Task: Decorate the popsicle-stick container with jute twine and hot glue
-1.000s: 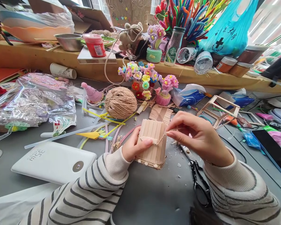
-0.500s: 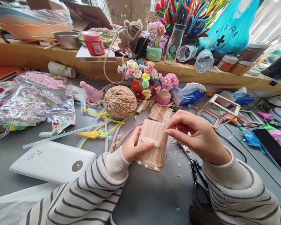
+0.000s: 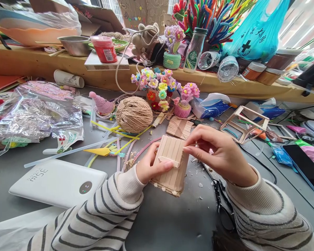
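on grey table (image 3: 172, 216), left hand (image 3: 149, 167) gripping stick box (image 3: 171, 164), right hand (image 3: 219, 153) pinching

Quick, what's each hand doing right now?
Left hand: closed on the popsicle-stick box, thumb on its small crosspiece.
Right hand: fingertips pinched at the box's upper right edge.
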Tool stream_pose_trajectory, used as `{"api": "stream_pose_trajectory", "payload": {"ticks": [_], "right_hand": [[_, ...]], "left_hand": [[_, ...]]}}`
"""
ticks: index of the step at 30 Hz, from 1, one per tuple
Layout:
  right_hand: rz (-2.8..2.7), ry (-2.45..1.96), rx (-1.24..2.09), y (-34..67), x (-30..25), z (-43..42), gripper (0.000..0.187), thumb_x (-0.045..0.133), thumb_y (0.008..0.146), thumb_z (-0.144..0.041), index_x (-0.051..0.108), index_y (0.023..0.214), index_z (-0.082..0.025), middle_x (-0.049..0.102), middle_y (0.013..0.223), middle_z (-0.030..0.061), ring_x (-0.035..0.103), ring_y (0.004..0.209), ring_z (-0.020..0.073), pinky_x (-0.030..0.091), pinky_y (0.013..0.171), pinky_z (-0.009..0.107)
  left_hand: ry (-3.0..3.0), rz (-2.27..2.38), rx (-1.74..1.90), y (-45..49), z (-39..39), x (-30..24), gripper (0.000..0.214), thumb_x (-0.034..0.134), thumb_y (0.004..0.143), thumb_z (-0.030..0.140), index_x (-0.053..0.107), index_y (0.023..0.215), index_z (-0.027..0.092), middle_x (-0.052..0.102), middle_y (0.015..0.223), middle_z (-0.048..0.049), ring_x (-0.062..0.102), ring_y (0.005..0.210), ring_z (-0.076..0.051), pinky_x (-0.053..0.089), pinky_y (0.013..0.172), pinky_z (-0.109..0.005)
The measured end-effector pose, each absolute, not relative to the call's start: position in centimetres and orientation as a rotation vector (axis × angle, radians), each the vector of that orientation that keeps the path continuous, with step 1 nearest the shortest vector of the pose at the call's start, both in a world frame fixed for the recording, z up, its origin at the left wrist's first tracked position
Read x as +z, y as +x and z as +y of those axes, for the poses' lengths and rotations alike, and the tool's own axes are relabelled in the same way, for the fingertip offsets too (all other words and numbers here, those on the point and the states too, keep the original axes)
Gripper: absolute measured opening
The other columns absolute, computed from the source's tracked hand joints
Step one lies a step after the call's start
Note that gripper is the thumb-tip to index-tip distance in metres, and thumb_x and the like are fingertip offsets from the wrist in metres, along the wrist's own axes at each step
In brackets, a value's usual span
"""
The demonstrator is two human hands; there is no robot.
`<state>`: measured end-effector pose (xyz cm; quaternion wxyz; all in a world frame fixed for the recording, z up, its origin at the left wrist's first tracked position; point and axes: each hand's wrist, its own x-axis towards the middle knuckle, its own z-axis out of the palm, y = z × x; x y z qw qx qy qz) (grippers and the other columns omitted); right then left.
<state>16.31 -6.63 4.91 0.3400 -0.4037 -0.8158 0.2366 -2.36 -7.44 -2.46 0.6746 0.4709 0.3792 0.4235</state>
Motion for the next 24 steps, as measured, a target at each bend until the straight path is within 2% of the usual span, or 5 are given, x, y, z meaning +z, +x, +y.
{"api": "stream_pose_trajectory", "payload": {"ticks": [10,17,24], "right_hand": [[-2.134,-1.069,0.602,16.26,5.06,-6.68,0.011,0.058,0.081,-0.028,0.060,0.075,-0.018,0.051,0.068,0.0001,0.041,0.055,0.0084,0.035,0.049,0.022],[-2.108,-1.076,0.687,16.22,4.96,-6.66,0.008,0.060,0.079,-0.027,0.062,0.076,-0.020,0.059,0.100,0.0067,0.054,0.075,0.0128,0.040,0.050,0.021],[-2.033,-1.149,0.825,16.03,4.90,-7.00,0.011,0.059,0.080,-0.027,0.059,0.074,-0.018,0.068,0.103,0.0054,0.056,0.061,0.0097,0.045,0.058,0.025]], "left_hand": [[1.074,0.858,0.947,-2.28,-7.52,-2.43,0.060,0.074,0.055,0.049,0.048,0.101,0.020,0.062,0.096,-0.0074,0.057,0.097,-0.031,0.044,0.079,-0.038],[1.059,0.845,0.927,-2.24,-7.61,-2.30,0.061,0.076,0.053,0.047,0.049,0.100,0.020,0.063,0.095,-0.0065,0.058,0.096,-0.029,0.047,0.078,-0.038],[1.111,0.857,0.896,-2.54,-7.27,-2.52,0.063,0.074,0.056,0.051,0.047,0.104,0.019,0.062,0.101,-0.0086,0.057,0.103,-0.032,0.047,0.082,-0.041]]}}
